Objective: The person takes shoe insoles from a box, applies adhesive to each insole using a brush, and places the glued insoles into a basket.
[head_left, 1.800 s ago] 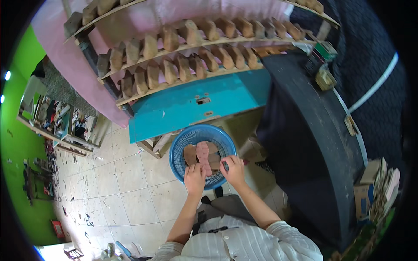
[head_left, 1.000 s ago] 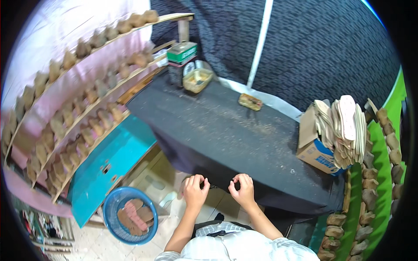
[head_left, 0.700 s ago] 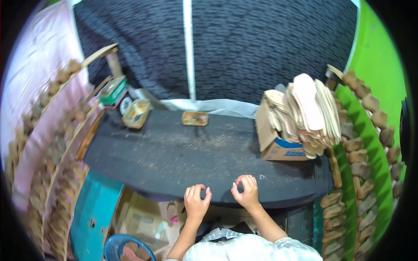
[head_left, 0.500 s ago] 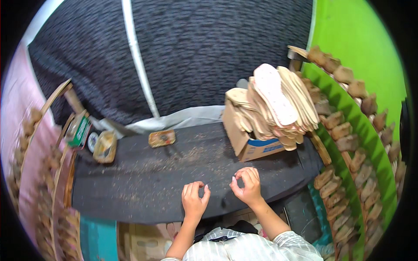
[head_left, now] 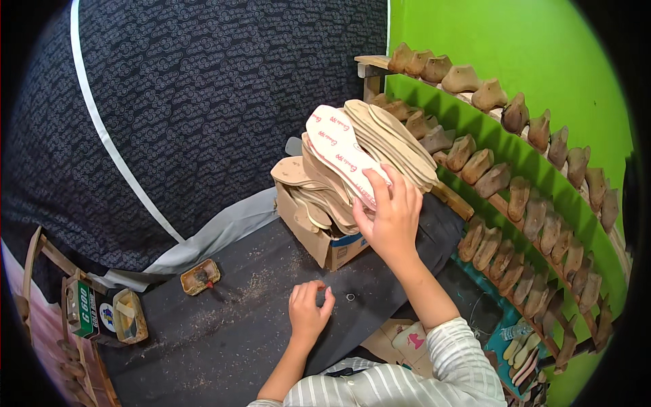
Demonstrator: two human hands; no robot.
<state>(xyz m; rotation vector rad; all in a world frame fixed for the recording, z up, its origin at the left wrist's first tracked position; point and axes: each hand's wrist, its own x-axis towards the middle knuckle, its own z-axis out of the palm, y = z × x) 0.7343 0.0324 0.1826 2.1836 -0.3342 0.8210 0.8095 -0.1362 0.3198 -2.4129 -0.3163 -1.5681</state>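
Note:
A cardboard box (head_left: pixel 296 227) stands on the dark-covered table, heaped with beige shoe insoles (head_left: pixel 390 132). On top lies a white insole with red print (head_left: pixel 336 139), slanting toward me. My right hand (head_left: pixel 397 217) reaches over its near end. The thumb is at one edge and the fingers rest across the other side, spread apart; how firmly they touch is unclear. My left hand (head_left: pixel 309 315) hovers over the table in front of the box, fingers loosely curled, thumb apart, nothing between them. Beside it a small pale ring (head_left: pixel 350 297) lies on the cloth.
Racks of brown wooden shoe lasts (head_left: pixel 498 180) line the green wall at right. A small tray (head_left: pixel 201 277), a cut-open container (head_left: pixel 130 316) and a green can (head_left: pixel 81 308) stand at left. Crumbs dot the table cloth (head_left: pixel 230 332). More soles (head_left: pixel 522 356) lie low at right.
The view has turned to the right. My right hand has moved from above the table up to the white insole, its fingers spreading. My left hand stays near the table's front edge.

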